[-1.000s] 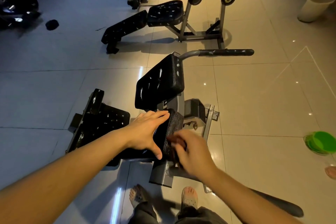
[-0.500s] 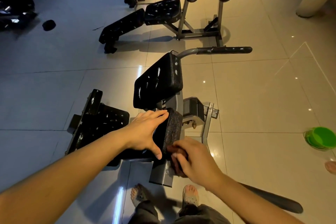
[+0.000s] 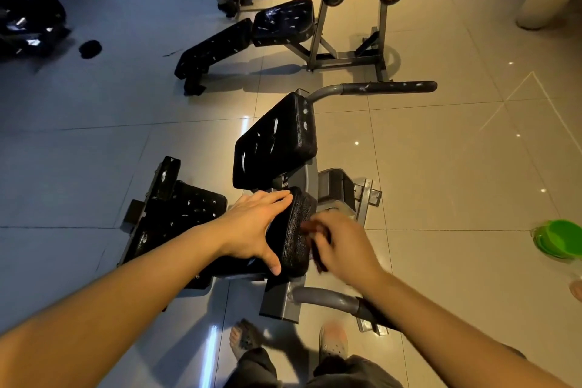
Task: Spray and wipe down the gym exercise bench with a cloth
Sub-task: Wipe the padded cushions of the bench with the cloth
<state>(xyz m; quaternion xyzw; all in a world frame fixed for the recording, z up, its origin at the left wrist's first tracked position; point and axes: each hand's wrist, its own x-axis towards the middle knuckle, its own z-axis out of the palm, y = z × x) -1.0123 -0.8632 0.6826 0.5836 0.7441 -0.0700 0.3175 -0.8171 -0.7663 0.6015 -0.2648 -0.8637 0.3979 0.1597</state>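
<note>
At the middle of the head view, above a pale tiled floor (image 3: 441, 167), stands the grey steel exercise bench (image 3: 307, 181) with its black vinyl cushions. The nearest of them, a small black cracked-vinyl pad (image 3: 291, 230), sits tilted on edge between the person's two hands. The left hand (image 3: 255, 227) lies on the pad's left face with its fingers straight and together, reaching to the far corner, and the thumb stretched down along the near edge; it presses rather than grasps. The right hand (image 3: 345, 246) is blurred, yet its fingers show curled round a dark brown crumpled cloth (image 3: 310, 227), which touches the pad's right face. Just beyond the pad rises a larger black rectangular cushion (image 3: 277, 142), streaked with pale marks, and to the left a flat black padded board (image 3: 179, 211) lies low, speckled with white. A curved grey tube with a black foam grip (image 3: 389, 87) juts out to the right behind the larger cushion. Farther back stands a second black bench on a grey frame (image 3: 245, 36). At the right edge rests a bright green plastic basin (image 3: 559, 239), and in the far right corner a cream bucket (image 3: 548, 0). Below, two sandalled feet (image 3: 333, 342) stand on the tiles.
</note>
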